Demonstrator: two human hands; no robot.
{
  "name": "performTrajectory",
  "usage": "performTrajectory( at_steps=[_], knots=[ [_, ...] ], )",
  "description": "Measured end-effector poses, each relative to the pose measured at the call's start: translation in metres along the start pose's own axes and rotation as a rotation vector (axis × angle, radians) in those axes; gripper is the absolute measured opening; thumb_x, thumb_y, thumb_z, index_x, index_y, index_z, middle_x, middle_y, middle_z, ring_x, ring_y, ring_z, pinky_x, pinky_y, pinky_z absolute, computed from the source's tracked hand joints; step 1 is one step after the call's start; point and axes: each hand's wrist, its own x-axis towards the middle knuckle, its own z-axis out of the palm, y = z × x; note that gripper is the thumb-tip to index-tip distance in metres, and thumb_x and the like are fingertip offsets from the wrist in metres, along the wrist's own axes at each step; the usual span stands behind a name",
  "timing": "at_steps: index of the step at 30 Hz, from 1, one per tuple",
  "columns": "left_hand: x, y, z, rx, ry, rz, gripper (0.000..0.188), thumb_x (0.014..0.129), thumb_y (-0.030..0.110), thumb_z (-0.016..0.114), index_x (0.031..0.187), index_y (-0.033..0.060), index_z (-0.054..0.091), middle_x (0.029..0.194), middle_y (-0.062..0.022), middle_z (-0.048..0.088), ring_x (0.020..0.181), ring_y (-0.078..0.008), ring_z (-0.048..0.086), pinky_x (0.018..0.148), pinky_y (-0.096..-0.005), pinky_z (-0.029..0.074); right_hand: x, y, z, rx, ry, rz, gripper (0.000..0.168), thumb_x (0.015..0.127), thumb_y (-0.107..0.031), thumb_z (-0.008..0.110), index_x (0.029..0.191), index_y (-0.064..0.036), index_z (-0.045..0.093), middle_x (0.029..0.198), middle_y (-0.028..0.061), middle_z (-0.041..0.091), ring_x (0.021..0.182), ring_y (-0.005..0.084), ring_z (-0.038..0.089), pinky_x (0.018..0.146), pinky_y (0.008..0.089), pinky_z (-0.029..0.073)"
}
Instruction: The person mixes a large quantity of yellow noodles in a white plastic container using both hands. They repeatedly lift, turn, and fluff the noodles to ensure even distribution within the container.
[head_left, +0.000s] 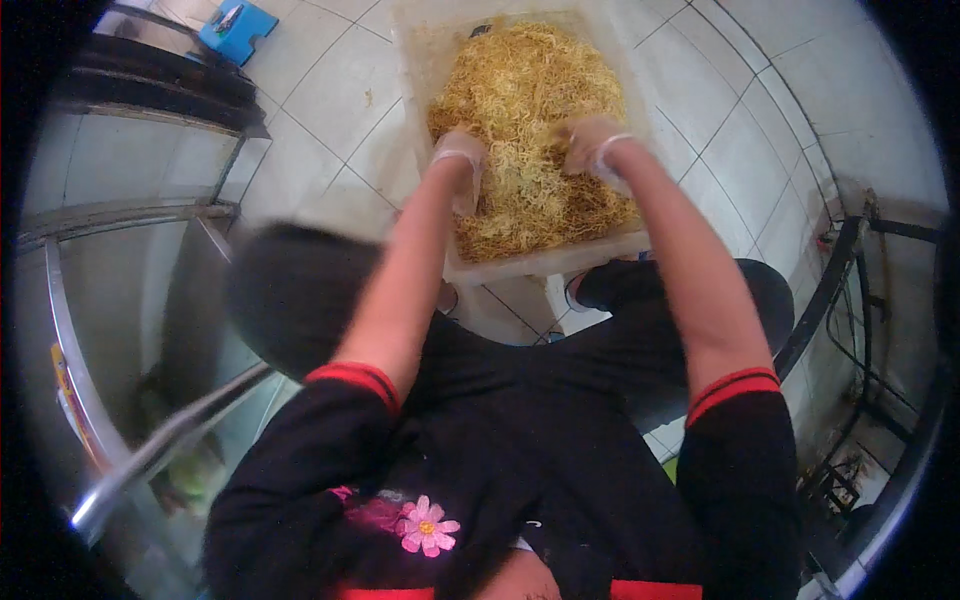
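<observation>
A large translucent plastic tub (551, 268) stands on the tiled floor between my legs, holding a heap of thin curly noodles (525, 97), pale yellow in the middle and browner towards the sides. My left hand (459, 150), in a clear plastic glove, is at the heap's left edge with its fingers down among the noodles. Over on the right side, my right hand (589, 142), gloved too, touches the noodles and is blurred. Its fingertips are partly hidden, and I cannot tell how much either hand grips. A small dark object (481, 31) lies at the tub's far left inner edge.
A blue plastic stool (238, 30) with something on top stands at the far left. A metal-framed glass case (97, 300) runs along the left. To the right is a black metal frame (859, 300) near the wall. My knees flank the tub's near end.
</observation>
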Motion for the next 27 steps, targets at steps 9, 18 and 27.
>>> performTrajectory(
  at_steps=[9,18,27],
  knots=[
    [0.013,0.028,0.089,-1.779,-0.112,-0.287,0.033,0.08,0.026,0.067,0.104,0.0044,0.062,0.092,-0.008,0.063,0.082,-0.0204,0.058,0.071,-0.0374,0.048,0.019,-0.059,0.103,0.4,-0.069,0.287,0.082,0.068,-0.037,0.076,0.134,-0.001,0.042,0.126,0.025,0.053,0.118,0.0369,0.052,0.096,0.0396,0.044],
    [0.016,0.029,0.056,-1.341,0.08,-0.09,0.042,0.082,0.032,0.061,0.112,0.003,0.061,0.107,-0.0105,0.062,0.093,-0.0175,0.055,0.079,-0.0359,0.046,0.004,-0.048,0.04,0.608,0.114,0.158,0.082,0.064,-0.031,0.078,0.131,0.003,0.045,0.115,0.0251,0.06,0.106,0.0338,0.059,0.093,0.0362,0.045],
    [0.003,0.01,0.045,-1.657,0.519,-0.386,0.078,0.084,0.066,0.047,0.129,0.0016,0.05,0.125,-0.0208,0.055,0.112,-0.0342,0.056,0.092,-0.0362,0.043,-0.028,-0.022,-0.019,0.45,0.153,0.194,0.07,0.068,-0.031,0.072,0.128,-0.002,0.051,0.119,0.0234,0.058,0.112,0.0334,0.056,0.096,0.0374,0.044]
  ],
)
